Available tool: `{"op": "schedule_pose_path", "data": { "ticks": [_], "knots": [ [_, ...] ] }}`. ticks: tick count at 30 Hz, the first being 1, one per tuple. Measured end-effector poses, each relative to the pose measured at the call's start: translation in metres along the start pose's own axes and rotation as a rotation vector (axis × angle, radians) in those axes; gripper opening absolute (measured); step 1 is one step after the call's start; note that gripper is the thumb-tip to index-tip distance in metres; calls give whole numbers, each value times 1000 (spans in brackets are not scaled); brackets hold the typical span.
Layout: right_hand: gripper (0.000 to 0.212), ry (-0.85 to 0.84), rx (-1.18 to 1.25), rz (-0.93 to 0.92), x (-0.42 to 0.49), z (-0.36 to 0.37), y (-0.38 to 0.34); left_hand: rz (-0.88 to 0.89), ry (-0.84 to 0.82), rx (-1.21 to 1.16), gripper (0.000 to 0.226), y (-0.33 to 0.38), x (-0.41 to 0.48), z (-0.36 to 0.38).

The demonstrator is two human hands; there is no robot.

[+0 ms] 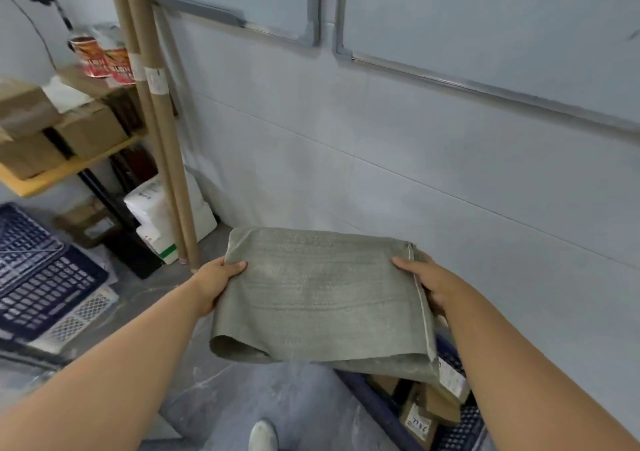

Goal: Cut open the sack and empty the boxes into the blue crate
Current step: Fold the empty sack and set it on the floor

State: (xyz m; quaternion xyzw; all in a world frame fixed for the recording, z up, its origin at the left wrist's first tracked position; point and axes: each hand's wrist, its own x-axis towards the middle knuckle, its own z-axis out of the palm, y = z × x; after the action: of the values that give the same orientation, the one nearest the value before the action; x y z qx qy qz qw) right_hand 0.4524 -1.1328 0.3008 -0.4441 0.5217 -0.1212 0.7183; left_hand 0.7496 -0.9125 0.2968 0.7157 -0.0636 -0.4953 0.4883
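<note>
A grey-green woven sack (322, 295) is folded flat and held out in front of me, above the floor. My left hand (218, 281) grips its left edge and my right hand (424, 282) grips its right edge along the stitched seam. Below the sack at the lower right stands the blue crate (375, 404), partly hidden by the sack and my right arm. Several brown cardboard boxes (434, 407) with white labels lie inside it.
Flattened blue crates (41, 274) lie on the floor at the left. A shelf (52, 173) with cardboard boxes and red tins stands at the far left, with cardboard tubes (162, 146) and white bags (152, 208) leaning by the tiled wall. My shoe (263, 435) shows at the bottom.
</note>
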Motion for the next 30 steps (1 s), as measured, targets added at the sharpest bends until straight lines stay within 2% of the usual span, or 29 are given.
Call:
{"op": "schedule_pose_path", "data": {
  "ticks": [2, 5, 7, 10, 12, 16, 18, 19, 22, 26, 30],
  "knots": [
    [95, -35, 33, 21, 22, 18, -3, 1, 59, -39, 31, 10, 19, -17],
    [109, -143, 7, 117, 48, 43, 2, 1, 101, -79, 23, 22, 42, -37],
    [105, -95, -74, 116, 67, 65, 6, 3, 132, -83, 21, 27, 60, -50],
    [89, 163, -184, 32, 93, 88, 15, 14, 199, -55, 12, 25, 82, -61],
    [71, 275, -315, -13, 114, 102, 16, 25, 280, -40, 3, 20, 93, -67],
    [38, 357, -478, -75, 155, 131, 9, 18, 409, 9, 18, 7, 115, -80],
    [36, 360, -499, -84, 177, 142, 4, -37, 416, -1, 28, 1, 126, -86],
    [39, 345, -485, -73, 187, 144, 4, -81, 402, -27, 34, -2, 131, -87],
    [25, 235, -392, 30, 219, 153, -1, -174, 392, -38, 40, -11, 151, -96],
    [48, -7, -233, 137, 247, 175, 3, -149, 419, 67, 30, -34, 183, -106],
    [74, -211, -307, 193, 283, 196, 36, -140, 524, 45, 35, -69, 228, -109]
  ]
}}
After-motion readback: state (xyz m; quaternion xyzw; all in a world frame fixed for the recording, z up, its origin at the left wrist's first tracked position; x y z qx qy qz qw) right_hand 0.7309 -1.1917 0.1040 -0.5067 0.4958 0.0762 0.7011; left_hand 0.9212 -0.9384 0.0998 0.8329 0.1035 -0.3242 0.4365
